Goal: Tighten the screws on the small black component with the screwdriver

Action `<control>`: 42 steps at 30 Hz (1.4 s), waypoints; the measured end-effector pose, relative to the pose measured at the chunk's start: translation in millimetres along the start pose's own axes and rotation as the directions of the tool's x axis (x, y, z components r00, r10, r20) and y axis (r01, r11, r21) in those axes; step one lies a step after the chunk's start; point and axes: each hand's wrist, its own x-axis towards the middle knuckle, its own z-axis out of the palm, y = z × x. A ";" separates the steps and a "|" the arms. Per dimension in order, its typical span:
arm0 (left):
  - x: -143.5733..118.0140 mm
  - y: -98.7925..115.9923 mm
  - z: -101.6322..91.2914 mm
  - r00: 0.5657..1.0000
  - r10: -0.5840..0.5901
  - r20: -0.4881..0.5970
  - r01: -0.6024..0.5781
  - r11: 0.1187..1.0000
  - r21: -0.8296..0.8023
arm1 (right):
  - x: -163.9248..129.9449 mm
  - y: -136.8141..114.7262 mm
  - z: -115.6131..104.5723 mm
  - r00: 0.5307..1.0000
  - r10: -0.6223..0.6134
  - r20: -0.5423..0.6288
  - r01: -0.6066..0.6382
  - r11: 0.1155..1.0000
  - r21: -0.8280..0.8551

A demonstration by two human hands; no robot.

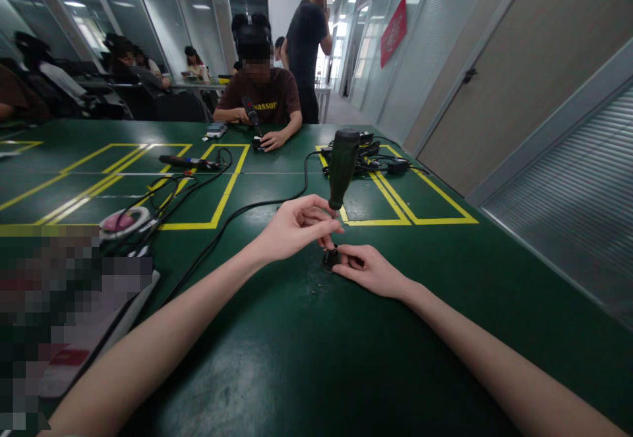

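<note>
A dark green screwdriver stands nearly upright, handle on top and leaning slightly right. My left hand is closed, its fingertips pinching the thin shaft just below the handle. Directly beneath is a small black round part lying on the green table. The fingertips of my right hand grip this part from the right side. Left fingers cover the screwdriver's tip, so I cannot tell whether it touches a screw. Several tiny loose bits, too small to name, lie just in front of the part.
Black cables and adapters pile up at the back right. A corded pen-shaped tool and a white ring-shaped roll lie to the left. Across the table, a person holds a power screwdriver over a small dark object.
</note>
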 end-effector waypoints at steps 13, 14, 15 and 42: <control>-0.5 0.3 -1.0 1.000 0.007 -0.004 -0.007 0.999 0.031 | -0.3 1.5 1.4 1.000 -0.012 -0.008 0.012 1.000 0.007; -0.3 0.1 -1.2 1.000 0.010 -0.001 -0.010 1.000 0.030 | -0.3 1.4 1.4 1.000 -0.011 -0.008 0.011 1.000 0.008; -0.1 -0.1 -1.3 1.000 0.012 0.002 -0.012 1.000 0.028 | -0.3 1.3 1.3 1.000 -0.010 -0.007 0.010 1.000 0.008; -1.6 4.8 -1.2 1.000 -0.013 0.017 0.011 0.997 0.078 | -0.2 2.0 1.1 1.000 -0.005 -0.008 0.005 1.000 0.002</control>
